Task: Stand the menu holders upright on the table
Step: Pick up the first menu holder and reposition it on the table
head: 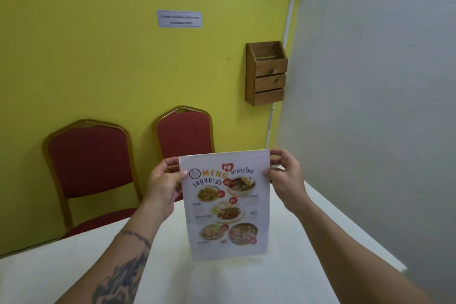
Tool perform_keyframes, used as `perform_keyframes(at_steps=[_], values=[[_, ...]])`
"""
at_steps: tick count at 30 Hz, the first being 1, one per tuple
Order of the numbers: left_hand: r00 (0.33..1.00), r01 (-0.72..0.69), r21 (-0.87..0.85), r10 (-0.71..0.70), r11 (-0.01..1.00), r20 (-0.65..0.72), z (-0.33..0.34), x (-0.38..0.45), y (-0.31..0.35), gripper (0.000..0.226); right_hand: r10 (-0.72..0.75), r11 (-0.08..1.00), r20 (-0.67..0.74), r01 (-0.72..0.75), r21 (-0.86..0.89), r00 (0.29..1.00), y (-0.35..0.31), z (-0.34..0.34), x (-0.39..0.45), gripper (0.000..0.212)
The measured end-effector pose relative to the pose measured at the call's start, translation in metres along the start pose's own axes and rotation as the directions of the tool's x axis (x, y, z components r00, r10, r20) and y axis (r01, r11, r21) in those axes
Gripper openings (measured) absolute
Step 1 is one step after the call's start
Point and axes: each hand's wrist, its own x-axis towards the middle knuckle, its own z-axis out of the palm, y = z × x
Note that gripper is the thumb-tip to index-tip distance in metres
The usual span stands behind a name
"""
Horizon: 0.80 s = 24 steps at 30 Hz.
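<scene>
A menu holder [225, 205] with a printed food menu sheet stands upright in front of me, its lower edge at the white table [74, 266]. My left hand [161, 185] grips its upper left edge, thumb on the front. My right hand [283, 175] pinches its upper right corner and edge. The holder's base is hard to make out against the white cloth. No other menu holder is in view.
Two red padded chairs [91, 163] [183, 131] with wooden frames stand against the yellow wall behind the table. A wooden wall rack [267, 74] hangs at the right. A grey wall runs along the table's right side, close to its edge [385, 252].
</scene>
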Motion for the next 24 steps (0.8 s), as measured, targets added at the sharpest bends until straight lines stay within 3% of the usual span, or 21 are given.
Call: perform_keyframes(at_steps=[13, 24], values=[[0.999, 0.01, 0.089, -0.006, 0.996, -0.052, 0.164, 0.117, -0.042, 0.028, 0.047, 0.999, -0.105, -0.048, -0.002, 0.993, 0.031, -0.106, 0.169, 0.034], [0.991, 0.046, 0.153, -0.026, 0.987, -0.128, 0.213, 0.153, -0.072, 0.027, 0.114, 0.993, -0.133, -0.118, -0.026, 0.985, 0.076, -0.133, 0.227, 0.034]])
